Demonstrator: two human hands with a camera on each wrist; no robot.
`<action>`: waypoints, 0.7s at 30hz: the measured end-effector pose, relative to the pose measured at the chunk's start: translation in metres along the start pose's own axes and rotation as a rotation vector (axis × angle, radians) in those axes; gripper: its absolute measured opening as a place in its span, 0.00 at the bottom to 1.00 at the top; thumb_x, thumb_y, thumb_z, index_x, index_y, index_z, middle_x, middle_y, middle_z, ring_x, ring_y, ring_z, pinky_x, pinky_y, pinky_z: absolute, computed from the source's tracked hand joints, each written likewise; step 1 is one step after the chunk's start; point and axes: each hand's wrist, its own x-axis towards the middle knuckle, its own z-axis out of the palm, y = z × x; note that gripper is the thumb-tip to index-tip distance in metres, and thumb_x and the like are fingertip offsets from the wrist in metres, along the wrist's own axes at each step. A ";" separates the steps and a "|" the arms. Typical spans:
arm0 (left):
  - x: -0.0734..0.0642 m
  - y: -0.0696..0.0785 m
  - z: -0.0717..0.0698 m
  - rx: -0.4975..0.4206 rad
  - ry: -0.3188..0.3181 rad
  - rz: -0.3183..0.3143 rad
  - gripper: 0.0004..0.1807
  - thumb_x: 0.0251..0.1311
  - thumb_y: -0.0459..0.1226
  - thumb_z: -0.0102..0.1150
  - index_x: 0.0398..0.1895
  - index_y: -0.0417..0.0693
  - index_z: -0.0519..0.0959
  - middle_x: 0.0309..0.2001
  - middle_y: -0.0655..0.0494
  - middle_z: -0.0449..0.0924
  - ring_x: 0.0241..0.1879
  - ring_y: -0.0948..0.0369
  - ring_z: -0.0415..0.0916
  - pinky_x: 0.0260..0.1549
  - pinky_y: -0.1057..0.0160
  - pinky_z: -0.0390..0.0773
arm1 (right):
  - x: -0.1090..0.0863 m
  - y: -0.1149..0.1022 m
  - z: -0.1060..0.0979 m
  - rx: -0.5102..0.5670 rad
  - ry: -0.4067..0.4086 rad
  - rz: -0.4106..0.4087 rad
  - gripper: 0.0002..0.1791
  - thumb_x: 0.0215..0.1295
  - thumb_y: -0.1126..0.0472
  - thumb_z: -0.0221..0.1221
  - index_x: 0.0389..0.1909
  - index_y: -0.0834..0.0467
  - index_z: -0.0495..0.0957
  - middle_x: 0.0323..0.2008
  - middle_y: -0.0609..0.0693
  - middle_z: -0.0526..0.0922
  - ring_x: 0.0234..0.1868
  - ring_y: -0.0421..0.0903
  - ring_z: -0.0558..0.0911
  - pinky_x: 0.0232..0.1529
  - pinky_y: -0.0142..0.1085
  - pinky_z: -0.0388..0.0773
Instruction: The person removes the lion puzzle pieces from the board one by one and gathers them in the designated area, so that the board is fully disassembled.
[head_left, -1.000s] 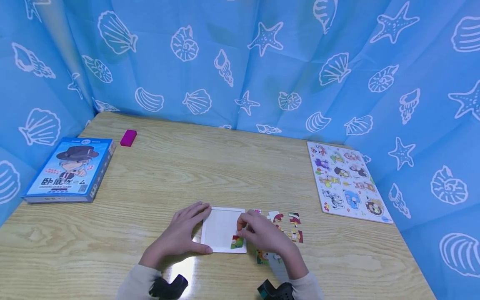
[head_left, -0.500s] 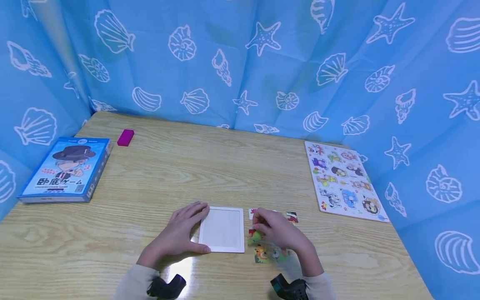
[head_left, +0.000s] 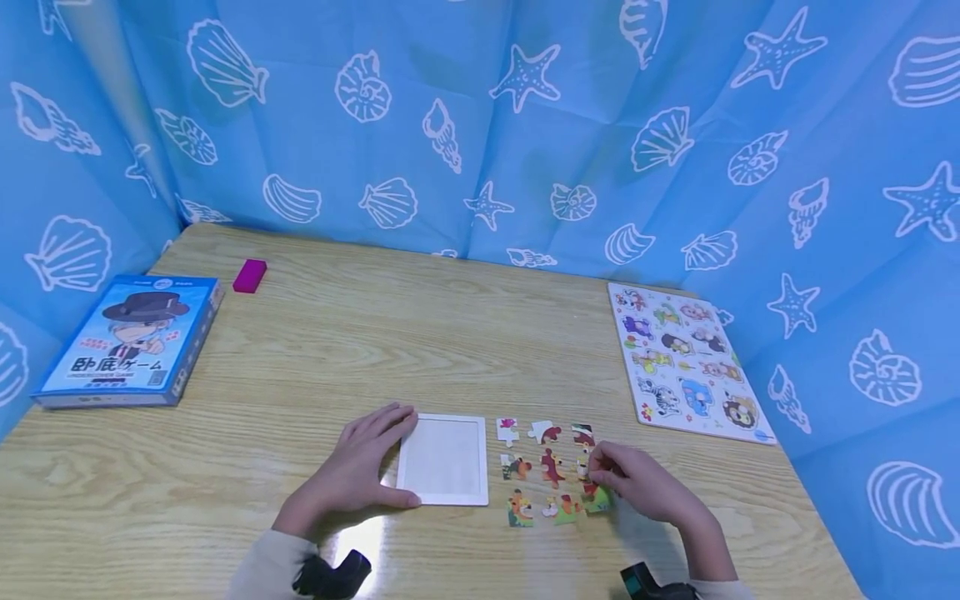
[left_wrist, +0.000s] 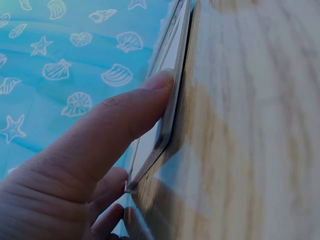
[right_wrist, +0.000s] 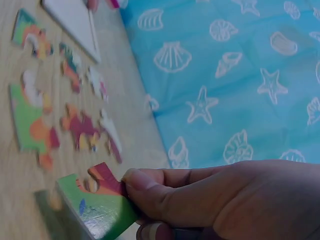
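A white puzzle tray point(head_left: 442, 460) lies on the table with its recess bare. My left hand point(head_left: 363, 467) holds it along its left side, thumb at the near left corner and fingers at the far left corner. In the left wrist view the thumb point(left_wrist: 125, 112) presses on the tray's rim. My right hand point(head_left: 637, 479) pinches a green and red jigsaw piece point(right_wrist: 102, 205) between thumb and fingers, at the right end of the nearest row of pieces. In the right wrist view the piece looks tilted, its lower edge close to the table.
Several loose jigsaw pieces point(head_left: 552, 468) lie in rows right of the tray. A blue game box point(head_left: 135, 337) lies at the left, with a magenta block point(head_left: 250, 276) beyond it. An animal puzzle board point(head_left: 686, 362) lies at the right. A blue curtain point(head_left: 450, 125) hangs behind the table.
My right hand has taken the green and red jigsaw piece from the tray's lower right corner and carried it right, past the loose pieces. The left hand has stayed on the tray.
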 end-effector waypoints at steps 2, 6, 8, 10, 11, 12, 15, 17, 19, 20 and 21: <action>-0.001 0.000 0.000 -0.004 0.003 0.000 0.58 0.40 0.62 0.69 0.69 0.35 0.60 0.69 0.43 0.58 0.69 0.45 0.48 0.60 0.39 0.50 | -0.003 0.006 0.000 0.009 -0.014 0.020 0.03 0.69 0.64 0.53 0.34 0.58 0.73 0.27 0.45 0.74 0.27 0.41 0.71 0.27 0.34 0.67; -0.002 0.000 -0.001 -0.005 0.007 0.001 0.58 0.40 0.62 0.69 0.69 0.35 0.61 0.69 0.43 0.58 0.69 0.46 0.48 0.60 0.39 0.50 | -0.005 0.013 0.003 0.014 -0.021 0.057 0.03 0.68 0.63 0.55 0.34 0.58 0.75 0.27 0.44 0.75 0.28 0.42 0.71 0.29 0.34 0.68; -0.001 0.000 0.000 -0.007 0.007 0.001 0.57 0.40 0.61 0.70 0.69 0.36 0.61 0.69 0.44 0.58 0.69 0.46 0.48 0.60 0.39 0.50 | -0.005 0.014 0.006 0.011 -0.014 0.065 0.03 0.67 0.63 0.56 0.34 0.58 0.75 0.27 0.44 0.75 0.28 0.42 0.71 0.29 0.34 0.68; -0.001 0.000 0.000 -0.011 0.006 0.000 0.57 0.40 0.61 0.70 0.69 0.36 0.61 0.69 0.44 0.58 0.69 0.46 0.47 0.60 0.39 0.50 | -0.005 0.015 0.008 0.009 -0.001 0.063 0.03 0.66 0.63 0.57 0.33 0.58 0.75 0.26 0.44 0.75 0.28 0.42 0.71 0.29 0.34 0.68; 0.000 0.000 0.000 -0.012 0.005 -0.001 0.57 0.40 0.61 0.70 0.69 0.36 0.61 0.69 0.44 0.58 0.70 0.46 0.47 0.60 0.39 0.50 | -0.005 0.016 0.009 0.009 0.006 0.056 0.03 0.66 0.63 0.57 0.33 0.58 0.75 0.26 0.44 0.74 0.28 0.42 0.71 0.29 0.34 0.68; 0.000 0.000 0.000 -0.013 0.005 -0.002 0.57 0.40 0.60 0.70 0.69 0.36 0.61 0.69 0.44 0.58 0.70 0.46 0.47 0.60 0.39 0.50 | -0.004 0.016 0.010 0.007 0.013 0.048 0.03 0.65 0.63 0.58 0.33 0.58 0.75 0.26 0.44 0.74 0.28 0.41 0.71 0.29 0.34 0.68; 0.000 0.001 -0.001 -0.014 0.002 -0.005 0.57 0.40 0.60 0.70 0.69 0.36 0.61 0.69 0.44 0.58 0.69 0.46 0.47 0.60 0.39 0.50 | -0.004 0.016 0.013 0.003 0.033 0.029 0.03 0.65 0.64 0.58 0.32 0.58 0.75 0.26 0.44 0.74 0.28 0.40 0.71 0.29 0.33 0.69; 0.000 0.001 -0.001 -0.013 0.000 -0.005 0.57 0.40 0.60 0.70 0.69 0.36 0.61 0.69 0.44 0.58 0.69 0.46 0.47 0.60 0.39 0.49 | -0.003 0.017 0.014 -0.001 0.041 0.021 0.03 0.64 0.64 0.59 0.32 0.58 0.76 0.26 0.43 0.74 0.28 0.39 0.71 0.29 0.33 0.69; 0.000 0.002 -0.001 -0.012 -0.001 -0.005 0.57 0.40 0.60 0.70 0.69 0.36 0.61 0.69 0.44 0.57 0.70 0.46 0.47 0.60 0.39 0.49 | -0.004 0.017 0.015 -0.002 0.044 0.017 0.03 0.64 0.64 0.59 0.31 0.58 0.76 0.26 0.43 0.74 0.27 0.39 0.71 0.29 0.33 0.69; 0.001 0.002 -0.001 -0.012 -0.002 -0.005 0.57 0.40 0.60 0.70 0.69 0.36 0.60 0.69 0.44 0.57 0.70 0.46 0.47 0.60 0.39 0.49 | -0.004 0.017 0.016 -0.003 0.046 0.015 0.03 0.64 0.64 0.59 0.31 0.57 0.75 0.26 0.43 0.74 0.27 0.38 0.70 0.29 0.33 0.69; 0.001 0.002 -0.001 -0.011 -0.002 -0.005 0.57 0.40 0.60 0.70 0.69 0.36 0.60 0.69 0.44 0.57 0.70 0.46 0.47 0.60 0.39 0.49 | -0.004 0.017 0.016 -0.003 0.047 0.013 0.03 0.64 0.64 0.59 0.31 0.57 0.76 0.25 0.43 0.74 0.27 0.38 0.70 0.29 0.33 0.69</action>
